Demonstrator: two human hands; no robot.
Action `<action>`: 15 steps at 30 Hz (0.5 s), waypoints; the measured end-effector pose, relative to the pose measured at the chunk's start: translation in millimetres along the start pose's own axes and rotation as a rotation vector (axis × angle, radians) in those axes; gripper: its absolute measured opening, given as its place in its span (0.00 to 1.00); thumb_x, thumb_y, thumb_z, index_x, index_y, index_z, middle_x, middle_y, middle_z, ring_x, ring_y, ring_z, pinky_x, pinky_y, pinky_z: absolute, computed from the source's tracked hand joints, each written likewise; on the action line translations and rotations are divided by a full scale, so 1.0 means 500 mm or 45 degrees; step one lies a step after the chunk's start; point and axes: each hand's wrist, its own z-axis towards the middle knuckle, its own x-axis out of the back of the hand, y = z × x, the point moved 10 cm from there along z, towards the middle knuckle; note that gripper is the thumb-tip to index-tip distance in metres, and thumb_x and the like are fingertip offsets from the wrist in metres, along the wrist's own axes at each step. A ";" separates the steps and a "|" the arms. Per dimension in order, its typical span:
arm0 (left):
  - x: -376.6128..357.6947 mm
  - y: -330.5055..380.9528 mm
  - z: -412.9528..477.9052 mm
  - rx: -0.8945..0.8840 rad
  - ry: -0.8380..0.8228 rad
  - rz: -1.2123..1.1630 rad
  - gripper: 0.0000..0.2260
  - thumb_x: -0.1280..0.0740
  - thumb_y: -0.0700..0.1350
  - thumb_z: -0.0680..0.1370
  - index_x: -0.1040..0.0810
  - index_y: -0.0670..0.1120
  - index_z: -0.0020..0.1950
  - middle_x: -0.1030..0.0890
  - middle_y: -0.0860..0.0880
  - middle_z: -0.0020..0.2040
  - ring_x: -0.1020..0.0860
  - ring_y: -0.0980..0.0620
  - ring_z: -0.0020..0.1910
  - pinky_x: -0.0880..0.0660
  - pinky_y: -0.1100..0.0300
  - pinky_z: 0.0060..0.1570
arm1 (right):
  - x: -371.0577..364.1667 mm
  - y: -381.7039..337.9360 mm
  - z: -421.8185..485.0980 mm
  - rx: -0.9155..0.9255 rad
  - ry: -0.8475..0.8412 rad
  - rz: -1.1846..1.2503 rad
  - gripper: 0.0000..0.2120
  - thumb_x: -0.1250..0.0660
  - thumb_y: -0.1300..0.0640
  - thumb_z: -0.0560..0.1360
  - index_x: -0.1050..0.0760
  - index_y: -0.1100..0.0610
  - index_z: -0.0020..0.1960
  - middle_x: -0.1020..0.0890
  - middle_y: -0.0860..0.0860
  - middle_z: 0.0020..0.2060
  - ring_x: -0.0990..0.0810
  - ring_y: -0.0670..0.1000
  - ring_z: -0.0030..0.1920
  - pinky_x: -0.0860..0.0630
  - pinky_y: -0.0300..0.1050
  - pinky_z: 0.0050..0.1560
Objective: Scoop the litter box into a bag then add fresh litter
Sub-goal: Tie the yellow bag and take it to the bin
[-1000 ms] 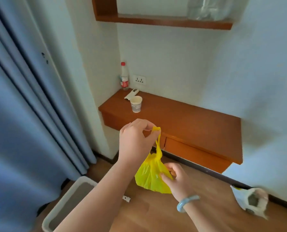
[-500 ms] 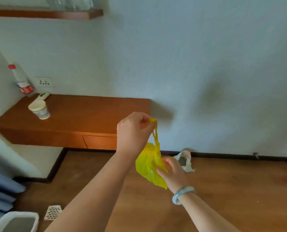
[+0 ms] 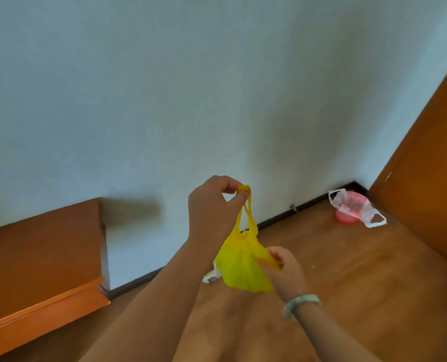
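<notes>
Here's the yellow bag (image 3: 240,265), hanging in mid-air at six o'clock in the view, clear of the wooden floor (image 3: 360,278) below it. The left hand (image 3: 212,205) is up top, thumb and fingers pinched tight on the two handles (image 3: 245,189), which are bunched together and pulled taut at twelve o'clock of the bag. Down at the bag's four o'clock side, the right hand (image 3: 286,273) has its fingers curled onto a fold of the plastic, tugging it outward, a pale green bracelet (image 3: 302,304) sitting on that wrist. The bag's body looks gathered and full at the bottom; what's inside cannot be seen. Something small and white (image 3: 211,276) peeks out behind it at nine o'clock, too hidden to identify. Over at eight o'clock in the view, the end of a wooden desk (image 3: 39,257) meets the pale wall (image 3: 191,87). At four o'clock, near the corner, a pink tub (image 3: 345,219) stands on the floor, lined with a clear plastic bag (image 3: 358,206), just beside a tall wooden panel (image 3: 426,184).
</notes>
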 end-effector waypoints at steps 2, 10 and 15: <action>-0.072 0.027 0.040 -0.068 -0.060 -0.026 0.03 0.29 0.49 0.73 0.20 0.50 0.42 0.19 0.56 0.41 0.22 0.58 0.43 0.24 0.56 0.48 | 0.058 0.024 0.033 -0.038 0.094 0.029 0.10 0.29 0.57 0.72 0.27 0.43 0.42 0.23 0.46 0.45 0.23 0.45 0.44 0.28 0.33 0.40; -0.337 0.114 0.185 -0.203 -0.346 -0.186 0.03 0.29 0.49 0.72 0.20 0.51 0.40 0.19 0.56 0.41 0.22 0.59 0.44 0.25 0.56 0.48 | 0.238 0.121 0.143 -0.200 0.461 0.140 0.07 0.28 0.58 0.71 0.23 0.47 0.43 0.19 0.47 0.44 0.22 0.42 0.43 0.27 0.33 0.42; -0.499 0.178 0.248 -0.285 -0.534 -0.222 0.02 0.29 0.47 0.72 0.20 0.50 0.40 0.20 0.56 0.41 0.23 0.60 0.43 0.28 0.61 0.45 | 0.334 0.180 0.198 -0.325 0.662 0.210 0.06 0.29 0.56 0.71 0.22 0.46 0.44 0.19 0.46 0.44 0.21 0.45 0.45 0.27 0.35 0.44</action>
